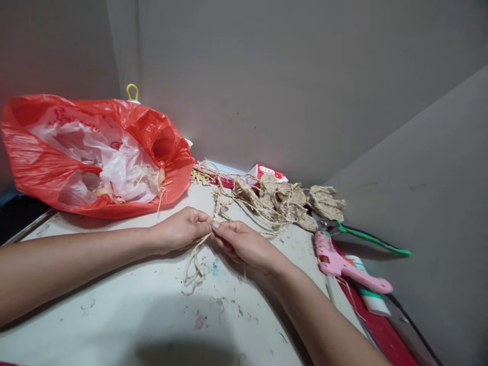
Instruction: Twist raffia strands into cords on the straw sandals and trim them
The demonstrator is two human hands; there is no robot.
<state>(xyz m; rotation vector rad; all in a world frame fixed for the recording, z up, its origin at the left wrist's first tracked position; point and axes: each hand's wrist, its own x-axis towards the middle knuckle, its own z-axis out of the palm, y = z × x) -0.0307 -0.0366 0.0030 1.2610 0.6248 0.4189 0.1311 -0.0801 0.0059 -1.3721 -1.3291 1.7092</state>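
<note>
The person's left hand [186, 231] and right hand [241, 243] are meeting with the fingertips close together, and both are pinching the thin straw-coloured strands [195, 260]. These strands are passing between the fingers above the white table [95, 290], and their loose ends are hanging on the near side. Just beyond the hands, a braided cord [218, 201] is lying on the table. Farther to the right, woven pieces [287, 198] are resting in a pile, near green-handled pliers [373, 240] and a pink glue gun [345, 267]. On the left, a red plastic bag [32, 170] is standing open, holding white plastic and some scraps.
</note>
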